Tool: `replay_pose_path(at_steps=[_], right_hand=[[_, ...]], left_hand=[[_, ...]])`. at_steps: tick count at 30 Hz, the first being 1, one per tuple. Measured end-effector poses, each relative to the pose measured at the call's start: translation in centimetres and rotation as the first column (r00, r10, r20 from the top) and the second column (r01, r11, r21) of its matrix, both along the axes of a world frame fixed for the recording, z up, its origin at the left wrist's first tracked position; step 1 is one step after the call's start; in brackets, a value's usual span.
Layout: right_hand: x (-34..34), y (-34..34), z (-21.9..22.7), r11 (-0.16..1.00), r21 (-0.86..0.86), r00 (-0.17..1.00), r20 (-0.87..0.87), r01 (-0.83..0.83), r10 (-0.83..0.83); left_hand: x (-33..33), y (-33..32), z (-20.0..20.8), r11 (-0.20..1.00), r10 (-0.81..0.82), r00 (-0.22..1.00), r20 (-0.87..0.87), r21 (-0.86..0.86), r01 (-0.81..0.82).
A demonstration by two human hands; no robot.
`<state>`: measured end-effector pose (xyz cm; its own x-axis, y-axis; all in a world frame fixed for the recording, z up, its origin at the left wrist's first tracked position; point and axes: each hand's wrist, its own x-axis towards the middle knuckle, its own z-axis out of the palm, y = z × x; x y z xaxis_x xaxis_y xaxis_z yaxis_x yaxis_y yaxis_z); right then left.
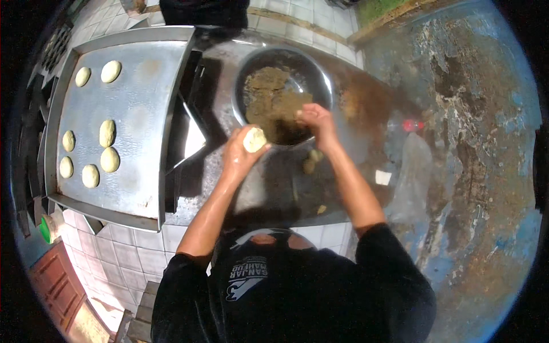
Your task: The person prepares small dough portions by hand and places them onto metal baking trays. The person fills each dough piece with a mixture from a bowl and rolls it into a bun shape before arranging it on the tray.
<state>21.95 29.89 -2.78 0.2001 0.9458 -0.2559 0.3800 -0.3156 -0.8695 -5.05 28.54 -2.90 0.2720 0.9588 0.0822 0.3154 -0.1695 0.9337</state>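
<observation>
Lying at the far left, a shallow metal tray (146,108) with raised straight edges carries seven pale dough pieces (111,71), smooth and rounded, some nearly circular and others longer ovals. Its bare metal is glossy, with dull brownish patches. To its right stretches the bench (366,103), dark, stained and shiny where light falls.

Near the middle, the left hand (235,157) is cupped with its fingers curved around a held dough piece (254,139), pale, soft-looking and roundish, its upper face turned up beside the lower left rim of the bowl. That round bowl (327,83) is of polished metal and holds a brown filling (267,86), coarse and crumbly, heaped unevenly against the wall. Over the bowl's right side, the right hand (320,123) has its fingers curled inward near the filling; blur hides the fingertips, so whether they pinch any of it cannot be told.

Just below the bowl rest small yellowish-brown lumps (310,164). Farther right lie a flat white piece (383,177), a thin, crumpled clear plastic bag (413,171) and a small red object (413,125). At the far right, a rough surface (486,188) shows flaking blue paint and dark blotches.
</observation>
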Motion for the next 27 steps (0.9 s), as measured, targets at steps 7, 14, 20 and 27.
replay_pose_path(at_steps=[7,14,20,27], right_hand=[[-3.6,-3.9,7.4,0.995,0.092,0.989,-0.148,0.037,-0.023],[-3.8,-8.0,7.1,0.976,0.132,0.984,-0.023,-0.172,0.176],[-4.9,-11.1,7.2,0.986,0.168,0.997,0.071,-0.012,0.0],[-4.5,-19.2,9.5,0.87,0.492,1.0,-0.021,0.012,-0.002]], left_hand=[[6.6,0.6,-0.4,0.982,0.021,0.999,0.039,-0.186,-0.013],[7.3,-2.0,-1.3,0.973,-0.038,0.999,0.034,-0.228,0.045],[6.2,-6.4,1.5,0.958,-0.263,0.944,0.197,-0.063,0.28],[7.1,-10.5,4.7,0.886,-0.112,0.843,0.526,-0.331,0.324]])
